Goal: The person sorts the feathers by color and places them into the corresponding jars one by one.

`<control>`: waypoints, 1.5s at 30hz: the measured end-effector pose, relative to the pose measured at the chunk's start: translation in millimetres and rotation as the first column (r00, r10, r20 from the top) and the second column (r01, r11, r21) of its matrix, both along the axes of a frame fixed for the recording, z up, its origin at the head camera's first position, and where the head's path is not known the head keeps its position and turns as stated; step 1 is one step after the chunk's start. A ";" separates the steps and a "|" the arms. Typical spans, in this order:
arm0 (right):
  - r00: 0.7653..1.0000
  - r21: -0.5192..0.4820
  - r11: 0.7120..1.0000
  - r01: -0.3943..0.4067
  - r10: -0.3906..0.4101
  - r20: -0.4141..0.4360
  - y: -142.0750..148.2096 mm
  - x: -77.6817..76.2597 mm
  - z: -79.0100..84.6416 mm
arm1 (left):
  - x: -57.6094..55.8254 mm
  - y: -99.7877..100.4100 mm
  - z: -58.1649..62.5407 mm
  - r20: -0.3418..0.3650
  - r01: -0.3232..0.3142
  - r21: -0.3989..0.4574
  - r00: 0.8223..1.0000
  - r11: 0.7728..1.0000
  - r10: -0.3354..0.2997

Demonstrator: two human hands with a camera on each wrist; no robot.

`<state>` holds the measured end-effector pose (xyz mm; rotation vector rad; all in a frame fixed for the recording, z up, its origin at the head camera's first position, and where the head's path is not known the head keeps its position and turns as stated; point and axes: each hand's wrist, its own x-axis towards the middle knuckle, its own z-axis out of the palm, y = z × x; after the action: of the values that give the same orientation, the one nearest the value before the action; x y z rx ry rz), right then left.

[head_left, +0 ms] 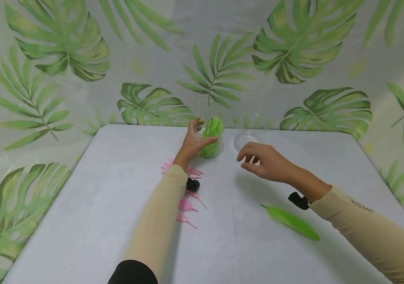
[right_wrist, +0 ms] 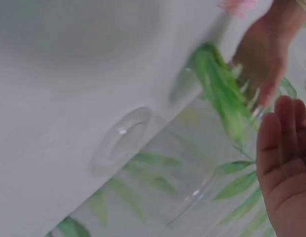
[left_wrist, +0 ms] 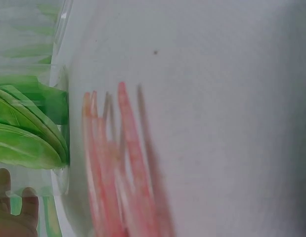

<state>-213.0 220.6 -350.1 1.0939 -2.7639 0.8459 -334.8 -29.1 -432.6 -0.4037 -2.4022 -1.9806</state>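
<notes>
Feathers in green [head_left: 211,136] sit inside a clear jar [head_left: 222,142] that the left hand [head_left: 194,142] grips, thumb in front, fingers behind; a light, even hold should steady it without squeezing. The right hand [head_left: 266,161], empty, fingers loosely bent, hangs just this side of a second clear jar [head_left: 244,140]. One loose green feather [head_left: 292,223] lies nearer the body than that hand; pinching its bare quill [head_left: 264,206] should spare the vane. Keeping the left sleeve [head_left: 160,209] off the pink feathers [head_left: 185,205] beside it seems wise.
</notes>
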 end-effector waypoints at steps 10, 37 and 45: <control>0.988 0.317 0.948 -0.033 -0.016 0.152 49.5 43.2 -43.4 | 0.3 -2.2 3.2 0.010 0.023 -0.001 1.000 1.000 -0.023; 0.999 0.315 0.949 -0.024 0.009 0.047 49.3 52.5 -76.6 | 21.1 -3.4 27.5 0.060 0.060 0.000 0.996 0.998 -0.059; 0.999 0.314 0.949 -0.041 0.032 0.034 51.7 47.1 -74.0 | 16.1 -3.8 24.7 0.044 0.066 0.006 0.997 0.998 -0.066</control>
<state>-165.9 272.3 -424.1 1.1873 -2.9832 0.4321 -318.7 -33.0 -407.9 -0.4495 -2.4405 -2.0428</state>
